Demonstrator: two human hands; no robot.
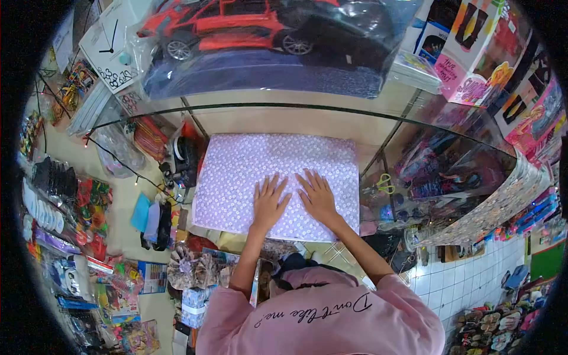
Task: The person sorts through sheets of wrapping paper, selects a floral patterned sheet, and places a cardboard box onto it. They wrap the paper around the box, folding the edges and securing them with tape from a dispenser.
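A lilac sheet of wrapping paper [225, 177], printed with small white flowers, is spread in front of me with its long side across. My left hand [271, 201] lies palm down on it, left of the middle, fingers spread and pointing away from me. Beside it, a little to the right, my right hand [316, 196] rests flat on the same paper with its fingers apart. Neither hand holds anything. What lies under the paper is hidden. Yellow-green-handled scissors [386, 183] are to the right of the paper.
Over the paper's far side runs a glass shelf edge [284, 107], with a bagged picture of a red car [236, 29] above it. A white clock [112, 50] stands at upper left. Packaged goods [97, 207] crowd the left; a pink box [470, 59] is at upper right.
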